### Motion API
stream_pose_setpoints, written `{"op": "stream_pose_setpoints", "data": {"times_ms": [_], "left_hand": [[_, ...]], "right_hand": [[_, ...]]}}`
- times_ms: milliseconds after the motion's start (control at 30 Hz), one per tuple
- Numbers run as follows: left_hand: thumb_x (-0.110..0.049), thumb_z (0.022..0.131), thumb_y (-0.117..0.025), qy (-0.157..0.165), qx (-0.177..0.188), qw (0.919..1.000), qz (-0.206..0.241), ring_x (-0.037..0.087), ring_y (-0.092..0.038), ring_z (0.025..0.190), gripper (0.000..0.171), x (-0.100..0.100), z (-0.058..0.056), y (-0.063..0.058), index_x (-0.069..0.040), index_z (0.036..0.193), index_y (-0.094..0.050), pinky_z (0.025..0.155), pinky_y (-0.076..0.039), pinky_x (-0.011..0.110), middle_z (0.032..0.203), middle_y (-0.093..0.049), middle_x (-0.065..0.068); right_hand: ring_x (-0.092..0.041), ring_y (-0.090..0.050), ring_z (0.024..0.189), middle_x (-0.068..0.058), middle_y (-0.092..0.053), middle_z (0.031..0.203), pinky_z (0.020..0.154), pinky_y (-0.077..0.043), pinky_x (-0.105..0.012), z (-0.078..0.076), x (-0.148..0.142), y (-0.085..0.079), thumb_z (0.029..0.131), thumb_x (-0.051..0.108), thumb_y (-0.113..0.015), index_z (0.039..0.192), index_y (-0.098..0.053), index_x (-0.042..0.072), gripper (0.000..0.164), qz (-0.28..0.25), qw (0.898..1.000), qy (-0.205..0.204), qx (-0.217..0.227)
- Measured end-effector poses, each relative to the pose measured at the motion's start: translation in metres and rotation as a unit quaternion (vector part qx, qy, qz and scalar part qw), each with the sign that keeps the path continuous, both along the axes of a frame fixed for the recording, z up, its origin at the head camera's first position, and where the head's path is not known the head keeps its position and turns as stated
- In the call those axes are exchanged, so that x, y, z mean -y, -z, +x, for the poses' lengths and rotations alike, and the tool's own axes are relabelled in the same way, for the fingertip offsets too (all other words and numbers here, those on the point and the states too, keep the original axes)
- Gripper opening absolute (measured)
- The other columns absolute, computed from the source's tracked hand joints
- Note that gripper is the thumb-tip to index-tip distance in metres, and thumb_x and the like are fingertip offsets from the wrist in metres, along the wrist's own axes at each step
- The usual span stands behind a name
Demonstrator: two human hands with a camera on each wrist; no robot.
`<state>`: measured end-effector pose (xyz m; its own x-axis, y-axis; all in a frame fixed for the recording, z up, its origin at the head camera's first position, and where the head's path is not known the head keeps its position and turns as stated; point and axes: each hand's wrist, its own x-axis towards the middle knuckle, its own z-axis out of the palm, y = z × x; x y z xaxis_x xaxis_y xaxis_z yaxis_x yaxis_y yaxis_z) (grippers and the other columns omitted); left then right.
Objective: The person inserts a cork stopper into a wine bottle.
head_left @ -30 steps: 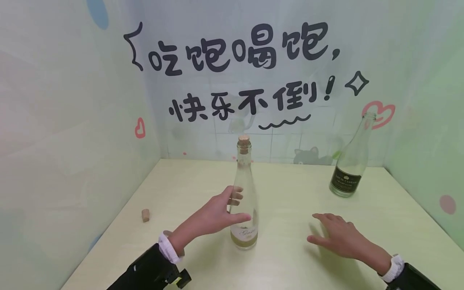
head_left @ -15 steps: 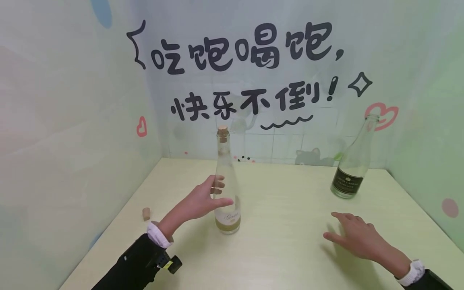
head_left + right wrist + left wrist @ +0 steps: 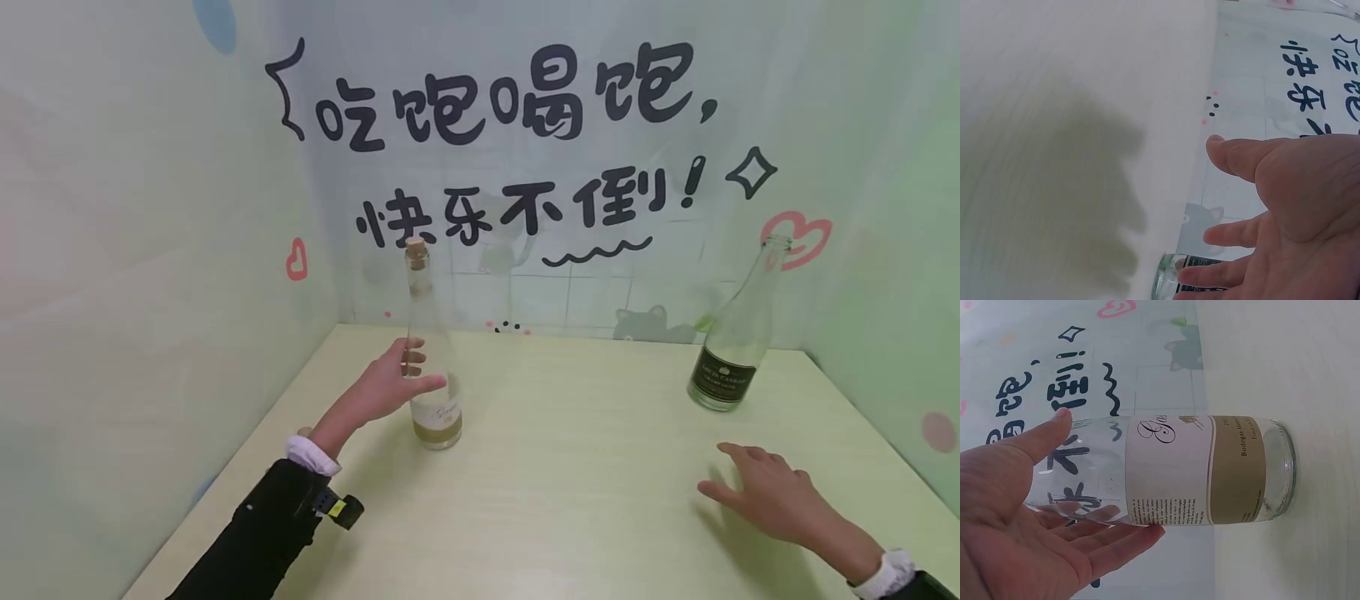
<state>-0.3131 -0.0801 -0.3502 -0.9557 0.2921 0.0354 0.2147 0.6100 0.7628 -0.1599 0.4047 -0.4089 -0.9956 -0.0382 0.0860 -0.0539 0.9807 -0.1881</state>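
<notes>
My left hand [image 3: 381,385] grips a clear glass bottle [image 3: 437,417] around its body, thumb on the near side and fingers behind. A cork [image 3: 416,252] sits in its neck. The bottle leans slightly, its neck tipped left. The left wrist view shows its white and gold label [image 3: 1235,469] and the thumb and fingers on opposite sides; whether its base touches the table I cannot tell. My right hand [image 3: 772,496] hovers over the table at the right with fingers extended, holding nothing. Beyond it stands a second glass bottle [image 3: 723,375] with a black label and an uncorked mouth.
The pale wooden table [image 3: 555,500] is bounded by a printed backdrop [image 3: 525,292] behind and fabric side walls [image 3: 150,250]. A small dark device [image 3: 345,510] is strapped at my left wrist.
My left hand has carried the corked bottle left and away from me. My right hand has shifted right. The loose cork on the left is now hidden behind my left wrist.
</notes>
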Motion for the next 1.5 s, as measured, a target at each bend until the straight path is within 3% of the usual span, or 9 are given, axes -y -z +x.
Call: {"op": "stream_pose_setpoints", "data": {"times_ms": [500, 733, 1000, 1267, 1500], "left_hand": [[-0.053, 0.079, -0.067, -0.067, -0.009, 0.9977, 0.002, 0.037, -0.037, 0.127, 0.093, 0.032, -0.039, 0.010, -0.012, 0.146, -0.017, 0.094, -0.039, 0.054, 0.143, -0.034, 0.017], [-0.068, 0.071, -0.063, -0.084, -0.017, 0.9963, -0.002, 0.037, -0.037, 0.127, 0.106, 0.040, -0.049, 0.014, -0.013, 0.147, -0.015, 0.094, -0.038, 0.055, 0.143, -0.034, 0.019], [-0.054, 0.082, -0.063, -0.106, -0.027, 0.9939, 0.011, 0.039, -0.035, 0.127, 0.093, 0.046, -0.064, 0.016, -0.011, 0.147, -0.013, 0.095, -0.036, 0.057, 0.143, -0.032, 0.022], [-0.061, 0.078, -0.061, -0.126, -0.048, 0.9898, 0.045, 0.040, -0.033, 0.128, 0.102, 0.054, -0.080, 0.019, -0.011, 0.148, -0.007, 0.097, -0.034, 0.057, 0.144, -0.029, 0.024], [-0.059, 0.080, -0.061, -0.149, -0.077, 0.9843, 0.056, 0.040, -0.034, 0.127, 0.100, 0.061, -0.093, 0.024, -0.013, 0.149, -0.005, 0.099, -0.033, 0.056, 0.143, -0.031, 0.024]], "right_hand": [[-0.057, -0.044, 0.102, -0.033, -0.051, 0.118, 0.062, -0.039, -0.063, 0.003, -0.017, -0.005, 0.084, 0.059, -0.055, 0.125, -0.047, -0.006, 0.078, -0.010, 1.000, 0.007, -0.007], [-0.057, -0.044, 0.101, -0.035, -0.050, 0.117, 0.062, -0.039, -0.064, 0.004, -0.024, -0.004, 0.084, 0.060, -0.055, 0.125, -0.047, -0.007, 0.079, -0.007, 1.000, 0.014, -0.007], [-0.059, -0.044, 0.098, -0.037, -0.050, 0.113, 0.061, -0.039, -0.065, 0.003, -0.038, -0.006, 0.084, 0.059, -0.056, 0.123, -0.047, -0.009, 0.079, 0.000, 1.000, 0.023, -0.013], [-0.061, -0.042, 0.098, -0.039, -0.048, 0.114, 0.062, -0.038, -0.065, 0.004, -0.047, -0.006, 0.084, 0.057, -0.057, 0.123, -0.046, -0.010, 0.078, 0.001, 0.999, 0.032, -0.027], [-0.062, -0.041, 0.097, -0.041, -0.046, 0.114, 0.063, -0.038, -0.066, 0.005, -0.053, -0.006, 0.085, 0.057, -0.056, 0.123, -0.045, -0.011, 0.079, -0.005, 0.999, 0.040, -0.022]]}}
